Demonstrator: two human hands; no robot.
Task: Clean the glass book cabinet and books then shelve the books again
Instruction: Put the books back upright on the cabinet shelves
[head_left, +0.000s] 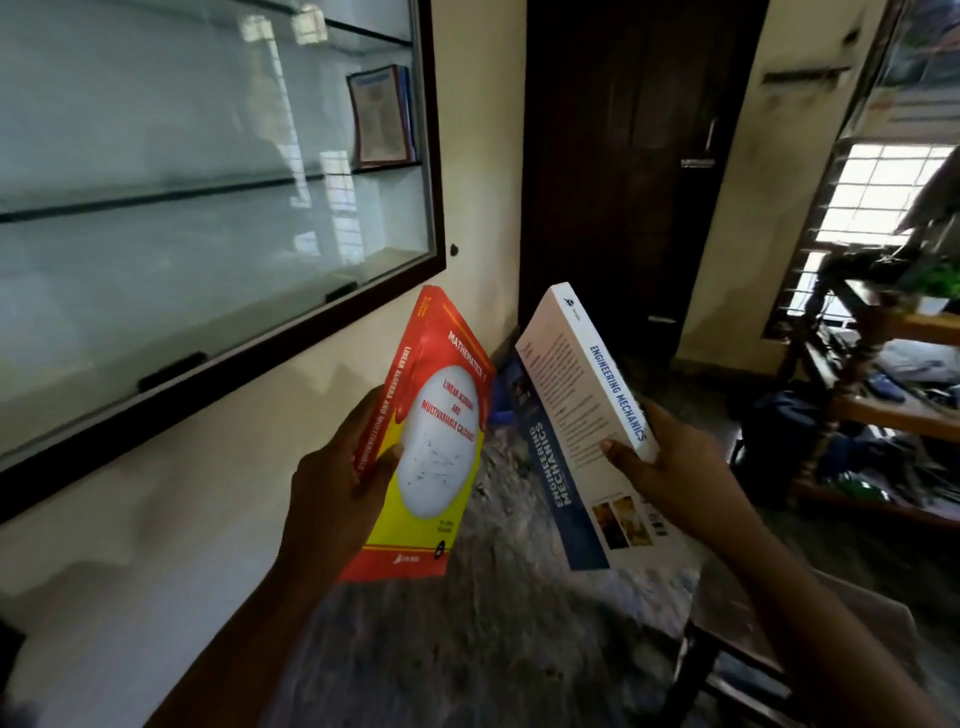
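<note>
My left hand (337, 478) grips a red and yellow mathematics book (434, 447) by its spine, cover facing me. My right hand (660, 462) holds a white and blue book titled Engineering Mechanics (576, 415) at its spine, back cover towards me. Both books are held up in front of the wall, below and to the right of the glass book cabinet (208, 182). The cabinet has a dark wooden frame and glass shelves. A few thin books (382, 117) stand on its middle shelf at the right end.
A dark wooden door (623, 156) is behind the books. At the right, a wooden rack (883, 389) holds clutter in front of a barred window (878, 197). A glass-topped table (779, 623) sits at the lower right. The floor is mottled stone.
</note>
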